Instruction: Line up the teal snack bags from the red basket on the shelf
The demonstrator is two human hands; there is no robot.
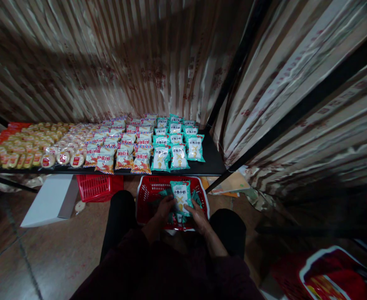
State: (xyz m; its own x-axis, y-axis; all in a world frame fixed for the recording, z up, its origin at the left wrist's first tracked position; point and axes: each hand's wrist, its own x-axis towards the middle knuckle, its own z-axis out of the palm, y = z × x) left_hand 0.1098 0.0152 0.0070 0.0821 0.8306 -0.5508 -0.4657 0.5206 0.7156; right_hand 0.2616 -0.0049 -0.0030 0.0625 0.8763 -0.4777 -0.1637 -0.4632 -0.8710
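Observation:
Between my two hands is a teal and white snack bag (180,195), held upright above a red basket (204,191) with a white rim. My left hand (164,208) closes on the bag's left edge, and my right hand (199,214) grips its lower right side. More teal bags (196,198) lie in the basket beneath, partly hidden by my hands. In front, matching teal bags (178,156) stand in rows at the right part of a black shelf (213,156). Beside them on the left are rows of white and orange snack bags (124,156).
Farther left on the shelf sit wrapped round cakes (63,156) and yellow packaged pieces (14,159). Below are a white box (50,200) and another red basket (99,188). Black frame posts (233,83) and a striped curtain (124,58) border the shelf. A white-rimmed red basket (305,266) stands at lower right.

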